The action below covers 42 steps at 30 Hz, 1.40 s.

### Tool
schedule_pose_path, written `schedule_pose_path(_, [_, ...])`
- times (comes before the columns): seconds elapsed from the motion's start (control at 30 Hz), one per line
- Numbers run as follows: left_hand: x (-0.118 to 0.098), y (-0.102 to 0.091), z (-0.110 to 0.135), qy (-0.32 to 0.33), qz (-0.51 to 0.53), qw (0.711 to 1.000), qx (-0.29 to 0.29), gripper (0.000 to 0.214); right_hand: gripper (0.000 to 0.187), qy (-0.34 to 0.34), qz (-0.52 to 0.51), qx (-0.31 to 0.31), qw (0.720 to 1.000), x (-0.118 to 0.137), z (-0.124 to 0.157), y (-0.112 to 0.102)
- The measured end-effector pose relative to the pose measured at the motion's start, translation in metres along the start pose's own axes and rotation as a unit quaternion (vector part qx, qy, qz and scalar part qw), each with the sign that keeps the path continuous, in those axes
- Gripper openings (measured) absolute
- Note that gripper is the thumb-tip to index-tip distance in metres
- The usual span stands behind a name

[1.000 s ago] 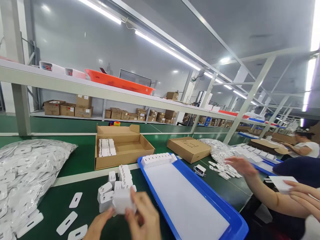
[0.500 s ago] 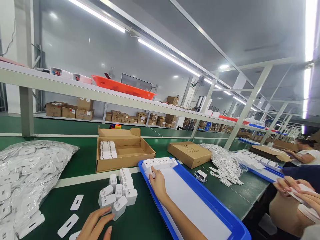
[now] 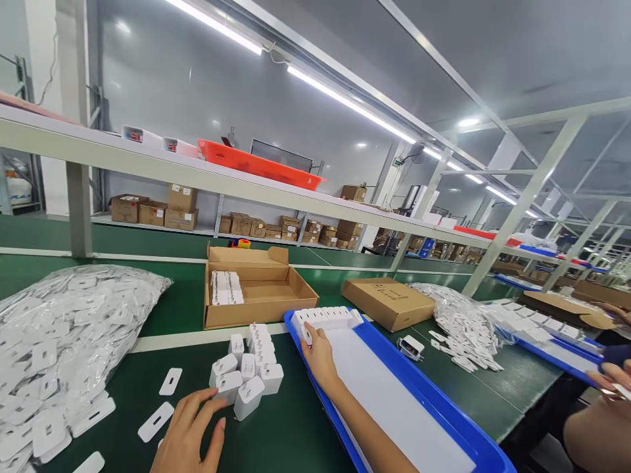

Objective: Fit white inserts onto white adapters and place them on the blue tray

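My right hand [image 3: 320, 360] reaches into the blue tray [image 3: 419, 401], its fingers closed on a white charger [image 3: 305, 335] at the near end of a row of white chargers [image 3: 328, 316] along the tray's far end. My left hand [image 3: 190, 430] is low in the view with fingers apart. Its fingertips rest at the edge of a white charger [image 3: 229, 386], one of a loose cluster standing on the green table [image 3: 276, 440]. Another charger [image 3: 249, 396] stands just right of those fingers. Flat white slotted plates [image 3: 156, 422] lie to the left.
A clear bag of white plates [image 3: 83, 322] fills the left. An open carton [image 3: 261, 315] partly filled with white parts and a closed carton [image 3: 389, 303] stand behind. More loose plates [image 3: 461, 338] and a co-worker's hand [image 3: 614, 381] are at the right. A shelf [image 3: 246, 184] crosses above.
The view has turned a little left, so the scene sits further right. My left thumb and fingers have spread slightly. My right hand stays at the same charger in the tray.
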<state>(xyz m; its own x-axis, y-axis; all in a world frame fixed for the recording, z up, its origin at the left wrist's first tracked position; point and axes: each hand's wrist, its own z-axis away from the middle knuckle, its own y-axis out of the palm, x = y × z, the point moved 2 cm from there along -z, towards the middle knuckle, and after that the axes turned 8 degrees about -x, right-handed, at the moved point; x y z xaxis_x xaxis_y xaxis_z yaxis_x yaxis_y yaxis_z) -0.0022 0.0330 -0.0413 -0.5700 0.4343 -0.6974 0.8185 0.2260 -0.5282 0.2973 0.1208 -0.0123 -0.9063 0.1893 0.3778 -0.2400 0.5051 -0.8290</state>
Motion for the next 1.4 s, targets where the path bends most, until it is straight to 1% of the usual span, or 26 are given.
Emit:
schedule_pose_path(0.1, [0.003, -0.002, -0.003, -0.039, -0.02, 0.999, 0.027, 0.037, 0.041, -0.002, 0.016, 0.013, 1.0, 0.004, 0.0, -0.002])
schedule_pose_path(0.17, [0.003, -0.002, -0.004, -0.046, -0.024, 0.998, 0.034, 0.039, 0.045, -0.002, 0.027, 0.022, 0.999, 0.004, 0.0, -0.003])
schedule_pose_path(0.27, [0.002, -0.003, -0.004, -0.048, -0.027, 0.998, 0.029, 0.038, 0.051, -0.004, 0.042, 0.038, 0.998, 0.007, 0.003, -0.008])
schedule_pose_path(0.37, [0.004, -0.002, -0.004, -0.051, -0.029, 0.998, 0.018, 0.038, 0.066, -0.01, 0.058, 0.032, 0.998, 0.018, 0.011, -0.021])
schedule_pose_path(0.43, [0.005, -0.001, -0.003, -0.054, -0.03, 0.998, 0.009, 0.038, 0.069, -0.026, 0.059, 0.023, 0.998, 0.032, 0.019, -0.033])
schedule_pose_path(0.5, [0.005, 0.002, -0.002, -0.059, -0.031, 0.998, -0.001, 0.039, 0.062, -0.056, 0.048, 0.023, 0.997, 0.047, 0.028, -0.046])
schedule_pose_path(0.57, [0.006, 0.003, -0.002, -0.065, -0.034, 0.997, -0.009, 0.04, 0.046, -0.077, 0.03, 0.034, 0.996, 0.056, 0.03, -0.056])
schedule_pose_path(0.6, [0.006, 0.003, -0.002, -0.067, -0.035, 0.997, -0.012, 0.041, 0.039, -0.076, 0.021, 0.04, 0.996, 0.056, 0.027, -0.06])
schedule_pose_path(0.67, [0.008, 0.002, -0.003, -0.068, -0.035, 0.997, -0.01, 0.04, 0.027, -0.044, 0.004, 0.046, 0.998, 0.047, 0.015, -0.064])
schedule_pose_path(0.73, [0.011, 0.001, -0.004, -0.064, -0.031, 0.997, -0.004, 0.039, 0.019, 0.014, -0.019, 0.055, 0.998, 0.03, -0.003, -0.063])
schedule_pose_path(0.83, [0.015, 0.003, -0.004, -0.06, -0.024, 0.998, -0.002, 0.039, 0.018, 0.107, -0.083, 0.09, 0.987, 0.002, -0.026, -0.052])
schedule_pose_path(0.9, [0.018, 0.007, -0.003, -0.058, -0.022, 0.998, -0.009, 0.04, 0.02, 0.155, -0.139, 0.115, 0.971, -0.01, -0.032, -0.041])
schedule_pose_path(1.0, [0.017, 0.012, -0.001, -0.055, -0.02, 0.998, -0.022, 0.041, 0.02, 0.206, -0.213, 0.135, 0.945, -0.017, -0.031, -0.026])
schedule_pose_path(1.1, [0.014, 0.011, 0.0, -0.06, -0.022, 0.997, -0.034, 0.041, 0.018, 0.243, -0.265, 0.146, 0.922, -0.018, -0.03, -0.015])
schedule_pose_path(1.2, [0.01, 0.008, 0.0, -0.066, -0.025, 0.997, -0.041, 0.041, 0.016, 0.261, -0.296, 0.151, 0.906, -0.019, -0.03, -0.009])
schedule_pose_path(1.3, [0.007, 0.007, 0.001, -0.069, -0.023, 0.997, -0.041, 0.041, 0.015, 0.267, -0.309, 0.15, 0.901, -0.018, -0.031, -0.007])
schedule_pose_path(1.4, [0.007, 0.006, 0.001, -0.07, -0.022, 0.997, -0.04, 0.042, 0.014, 0.266, -0.308, 0.147, 0.902, -0.017, -0.031, -0.007])
